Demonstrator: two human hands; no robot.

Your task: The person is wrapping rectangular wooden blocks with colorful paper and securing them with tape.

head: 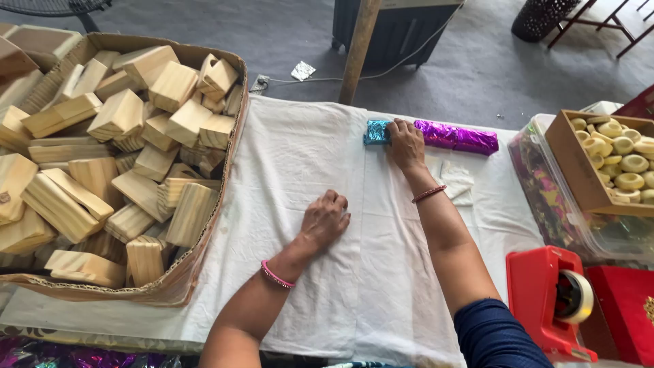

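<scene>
My right hand (406, 144) reaches to the far side of the white cloth (306, 204) and grips a block wrapped in shiny blue foil (376, 131). That block lies at the left end of a row, touching two blocks wrapped in purple foil (455, 138). My left hand (325, 219) rests knuckles down on the cloth near the middle, fingers curled, holding nothing. Both wrists wear thin bangles.
A big cardboard box (204, 245) full of bare wooden blocks (122, 143) stands at the left. At the right are a red tape dispenser (548, 300), a box of tape rolls (613, 157) and a clear bin of foil sheets (552, 197). A wooden post (357, 48) rises behind the table.
</scene>
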